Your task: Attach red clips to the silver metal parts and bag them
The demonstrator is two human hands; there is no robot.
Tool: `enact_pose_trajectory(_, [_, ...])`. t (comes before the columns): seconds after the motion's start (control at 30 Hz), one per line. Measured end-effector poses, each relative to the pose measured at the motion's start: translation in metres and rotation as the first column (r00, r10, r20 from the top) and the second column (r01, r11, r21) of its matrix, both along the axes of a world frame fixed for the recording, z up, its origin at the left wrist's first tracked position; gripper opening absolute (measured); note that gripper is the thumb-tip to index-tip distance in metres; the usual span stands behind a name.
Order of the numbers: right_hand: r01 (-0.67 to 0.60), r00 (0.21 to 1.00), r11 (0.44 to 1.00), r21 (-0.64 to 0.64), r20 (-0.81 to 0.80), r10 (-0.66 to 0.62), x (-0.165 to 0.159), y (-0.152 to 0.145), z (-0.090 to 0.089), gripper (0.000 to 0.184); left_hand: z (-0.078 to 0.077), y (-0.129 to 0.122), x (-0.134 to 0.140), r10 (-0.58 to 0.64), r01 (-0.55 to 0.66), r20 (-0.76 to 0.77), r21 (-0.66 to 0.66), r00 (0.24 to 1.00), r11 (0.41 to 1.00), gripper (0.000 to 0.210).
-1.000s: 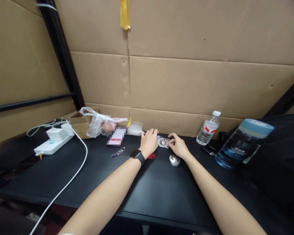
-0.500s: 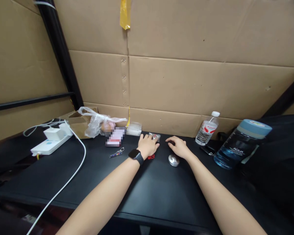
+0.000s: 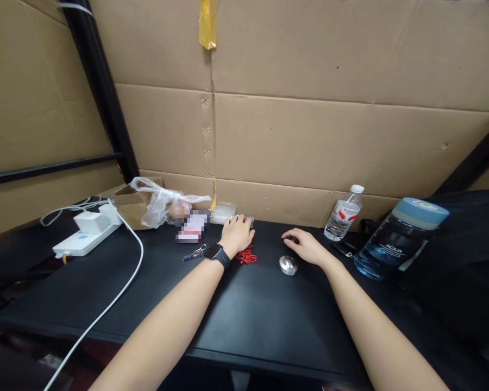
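My left hand (image 3: 237, 237), with a dark watch (image 3: 215, 252) on its wrist, rests with bent fingers over a small clear plastic packet (image 3: 250, 221). Most of that packet is hidden beneath the fingers. Beside the palm lies a tangled red cord (image 3: 248, 255). To the right, my right hand (image 3: 307, 247) hovers or rests low over the tabletop, fingers loosely curved and apart, holding nothing. Just left of and nearer than it is a shiny round metal object (image 3: 288, 265). A small keychain (image 3: 194, 253) lies left of the watch.
At the left are a white power strip (image 3: 81, 239) with cables and a tied plastic bag (image 3: 158, 203). A blurred pink card or box (image 3: 192, 227) and a clear packet (image 3: 223, 213) sit before the cardboard wall (image 3: 269, 141). A water bottle (image 3: 343, 214) and a blue-lidded bottle (image 3: 397, 244) stand right.
My left hand has moved left, the packet under its fingers shifting with it, and more of the red cord shows. My right hand has moved slightly right, away from the metal object.
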State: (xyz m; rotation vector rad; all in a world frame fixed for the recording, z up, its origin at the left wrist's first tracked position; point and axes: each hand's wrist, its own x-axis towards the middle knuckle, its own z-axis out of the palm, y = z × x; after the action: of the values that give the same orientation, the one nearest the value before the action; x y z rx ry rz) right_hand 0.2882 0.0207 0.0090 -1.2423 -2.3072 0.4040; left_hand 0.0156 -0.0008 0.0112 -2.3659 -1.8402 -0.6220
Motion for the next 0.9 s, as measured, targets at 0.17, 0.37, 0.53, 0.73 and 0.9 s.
enact_pose_trajectory(0.17, [-0.11,0.994,0.966,-0.234,-0.013,0.11,0.004,-0.014,0.013,0.036,0.011,0.003,-0.026,-0.179,0.18,0.021,-0.161,0.984,0.97,0.03])
enact_pose_trajectory(0.37, [-0.195,0.97,0.909,-0.369,0.062,0.233,0.004,-0.03,0.028,0.065,0.011,0.013,-0.046,-0.339,0.342,0.063,-0.292,0.939,0.893,0.026])
enact_pose_trajectory(0.53, [-0.216,0.962,0.904,-0.37,0.075,0.261,0.0,-0.033,0.027,0.055,0.014,0.01,-0.045,-0.385,0.396,0.102,-0.332,0.917,0.856,0.019])
enact_pose_trajectory(0.73, [-0.218,0.962,0.916,-0.337,0.08,0.259,-0.001,-0.033,0.027,0.048,0.014,0.008,-0.038,-0.397,0.41,0.105,-0.262,0.912,0.874,0.017])
enact_pose_trajectory(0.9, [-0.22,0.963,0.914,-0.342,0.073,0.259,0.0,-0.036,0.03,0.05,0.012,0.006,-0.03,-0.443,0.453,0.098,-0.258,0.891,0.854,0.009])
